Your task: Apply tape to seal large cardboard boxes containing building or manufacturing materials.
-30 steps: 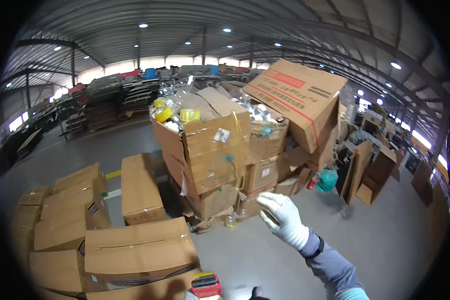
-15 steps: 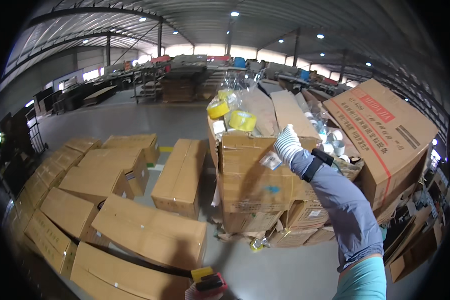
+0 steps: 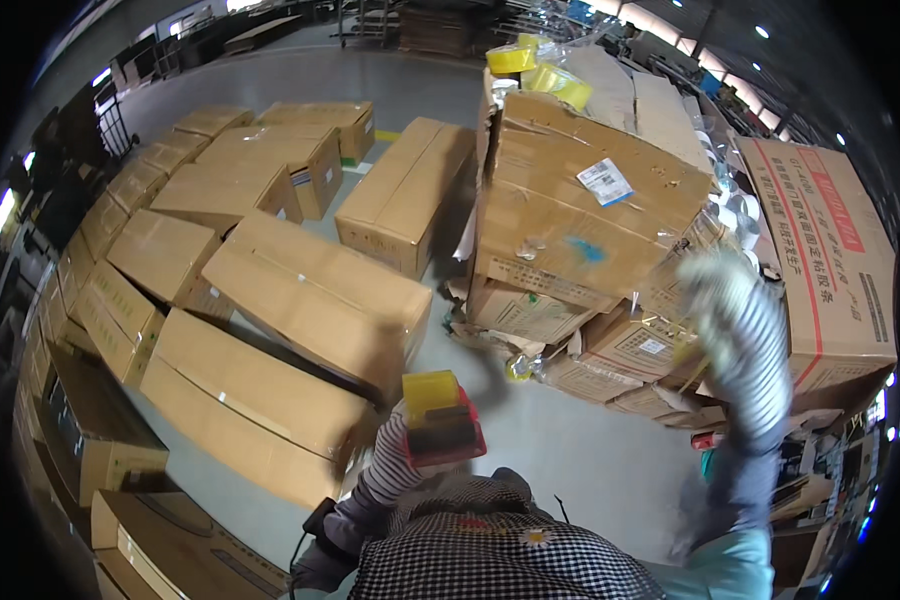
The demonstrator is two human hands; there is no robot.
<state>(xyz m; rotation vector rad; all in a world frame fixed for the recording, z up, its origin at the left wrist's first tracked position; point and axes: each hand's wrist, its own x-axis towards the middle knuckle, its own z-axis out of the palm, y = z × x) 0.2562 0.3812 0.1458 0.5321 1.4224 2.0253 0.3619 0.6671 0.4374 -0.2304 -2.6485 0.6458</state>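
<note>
Tape dispenser (image 3: 444, 432): red frame, dark front, thick glossy yellow roll on top; near centre, held in gloved left hand (image 3: 400, 448). Right hand (image 3: 722, 305) near stacked cartons (image 3: 560, 205) at right, motion-blurred, can't tell finger spread.

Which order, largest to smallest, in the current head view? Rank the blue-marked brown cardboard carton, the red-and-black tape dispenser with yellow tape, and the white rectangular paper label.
1. Blue-marked brown cardboard carton
2. Red-and-black tape dispenser
3. White rectangular paper label
</note>
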